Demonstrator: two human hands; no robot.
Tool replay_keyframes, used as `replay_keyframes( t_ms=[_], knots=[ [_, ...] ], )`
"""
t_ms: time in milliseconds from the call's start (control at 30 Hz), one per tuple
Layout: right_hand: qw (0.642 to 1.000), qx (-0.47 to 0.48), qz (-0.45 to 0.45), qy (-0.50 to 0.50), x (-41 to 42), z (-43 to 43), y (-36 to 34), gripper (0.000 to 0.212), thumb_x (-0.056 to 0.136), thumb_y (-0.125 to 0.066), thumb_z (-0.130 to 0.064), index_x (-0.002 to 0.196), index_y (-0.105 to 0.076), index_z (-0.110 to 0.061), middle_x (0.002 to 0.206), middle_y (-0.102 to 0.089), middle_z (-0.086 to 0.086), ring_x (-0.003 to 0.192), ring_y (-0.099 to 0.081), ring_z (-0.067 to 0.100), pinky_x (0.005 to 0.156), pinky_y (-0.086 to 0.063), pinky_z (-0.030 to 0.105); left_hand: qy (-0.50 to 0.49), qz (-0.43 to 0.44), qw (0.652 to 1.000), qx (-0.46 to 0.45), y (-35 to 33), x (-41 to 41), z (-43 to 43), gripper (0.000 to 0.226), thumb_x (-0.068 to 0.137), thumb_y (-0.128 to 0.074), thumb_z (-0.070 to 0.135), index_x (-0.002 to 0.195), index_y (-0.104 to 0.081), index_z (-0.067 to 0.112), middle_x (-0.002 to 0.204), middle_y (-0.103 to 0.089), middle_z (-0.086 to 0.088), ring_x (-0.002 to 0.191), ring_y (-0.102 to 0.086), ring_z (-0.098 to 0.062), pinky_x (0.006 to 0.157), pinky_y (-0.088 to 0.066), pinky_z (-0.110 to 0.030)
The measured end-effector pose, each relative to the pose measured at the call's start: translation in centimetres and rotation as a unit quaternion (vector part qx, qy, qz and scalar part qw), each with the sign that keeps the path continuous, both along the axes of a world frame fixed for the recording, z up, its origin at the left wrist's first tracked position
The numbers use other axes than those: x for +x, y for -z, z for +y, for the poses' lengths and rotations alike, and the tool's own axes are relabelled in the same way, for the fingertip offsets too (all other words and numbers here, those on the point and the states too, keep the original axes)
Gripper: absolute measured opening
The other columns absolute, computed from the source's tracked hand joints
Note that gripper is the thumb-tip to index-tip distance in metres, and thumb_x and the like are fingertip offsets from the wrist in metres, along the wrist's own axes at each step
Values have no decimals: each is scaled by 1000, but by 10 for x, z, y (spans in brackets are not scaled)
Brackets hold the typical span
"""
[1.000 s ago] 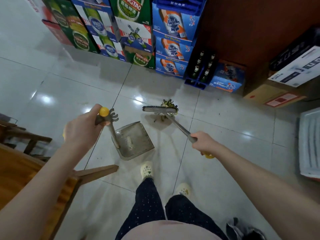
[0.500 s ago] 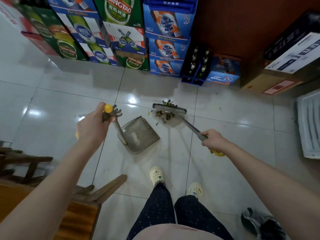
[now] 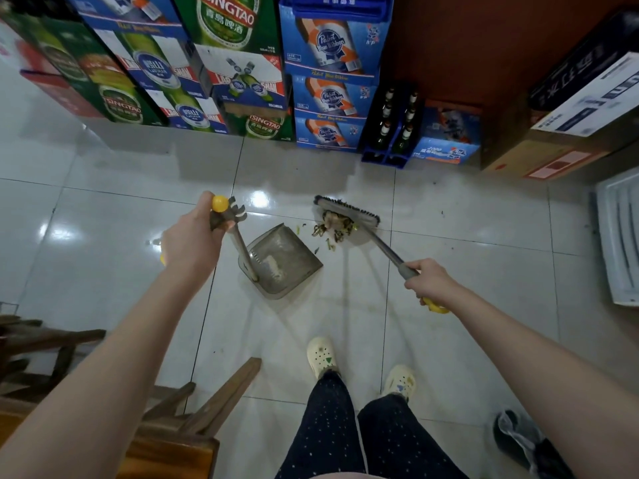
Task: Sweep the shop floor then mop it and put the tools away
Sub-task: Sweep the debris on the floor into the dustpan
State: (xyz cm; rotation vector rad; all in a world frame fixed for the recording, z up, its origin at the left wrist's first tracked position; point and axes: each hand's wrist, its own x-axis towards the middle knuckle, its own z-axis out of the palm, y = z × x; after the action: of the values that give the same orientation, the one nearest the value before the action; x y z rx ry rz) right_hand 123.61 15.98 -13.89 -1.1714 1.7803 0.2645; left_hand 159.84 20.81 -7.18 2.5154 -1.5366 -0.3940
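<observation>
My left hand [image 3: 193,240] grips the top of a grey dustpan's long handle, which ends in a yellow knob. The dustpan [image 3: 281,261] rests on the white tiled floor with its open lip facing right. My right hand [image 3: 432,283] grips the grey broom handle [image 3: 387,248] near its yellow end. The broom head [image 3: 345,210] stands on the floor just right of the pan. A small pile of green and brown litter [image 3: 333,228] lies between the bristles and the pan's lip.
Stacked beer cartons [image 3: 242,74] and a blue bottle crate [image 3: 390,133] line the far side. Cardboard boxes [image 3: 553,146] and a white slatted unit [image 3: 619,236] stand on the right. Wooden furniture [image 3: 166,440] sits at lower left. A dark shoe [image 3: 522,440] lies at lower right.
The broom head has swung to the right of the litter and now pushes it toward the dustpan. The view has shifted closer to the cartons.
</observation>
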Motion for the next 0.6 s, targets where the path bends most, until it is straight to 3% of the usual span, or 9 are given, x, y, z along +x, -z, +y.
replay_keyframes(
  t_ms=[67,167,267,467,600],
  knots=[
    [1000,-2,2,11,7,-8,4,52,89,-48,-1,138,-48,-16,76,-48,6,52,-47,21,39,-35,19,-4,6,1000,-2,3,6,-2,25,92,-56,28,104,-41,12,75,-52,1,79,-56,-38,57,-29,-34],
    [1000,-16,4,5,19,-21,11,49,89,-45,1,135,-51,-13,95,-51,12,57,-49,23,41,-38,21,-10,10,1000,-4,6,14,-3,24,91,-57,27,103,-41,13,74,-51,5,80,-57,-37,58,-30,-33],
    [1000,-30,1,3,32,-34,21,43,89,-46,0,131,-54,-6,98,-53,14,65,-52,28,45,-43,25,-16,13,1000,2,8,17,-5,24,91,-57,28,102,-41,13,72,-49,5,71,-50,-35,58,-30,-33],
    [999,4,-8,-42,58,-47,38,48,88,-50,-1,135,-49,-4,98,-54,15,53,-50,23,28,-33,13,-18,3,999,27,8,15,-3,28,93,-54,33,107,-41,13,70,-47,0,63,-40,-28,57,-32,-34],
    [997,25,-14,-78,75,-37,44,47,85,-54,-4,132,-53,-3,92,-53,12,53,-47,18,48,-43,21,-9,-4,999,45,7,11,-3,27,94,-52,34,109,-41,14,74,-49,-4,65,-43,-29,58,-33,-35]
  ],
)
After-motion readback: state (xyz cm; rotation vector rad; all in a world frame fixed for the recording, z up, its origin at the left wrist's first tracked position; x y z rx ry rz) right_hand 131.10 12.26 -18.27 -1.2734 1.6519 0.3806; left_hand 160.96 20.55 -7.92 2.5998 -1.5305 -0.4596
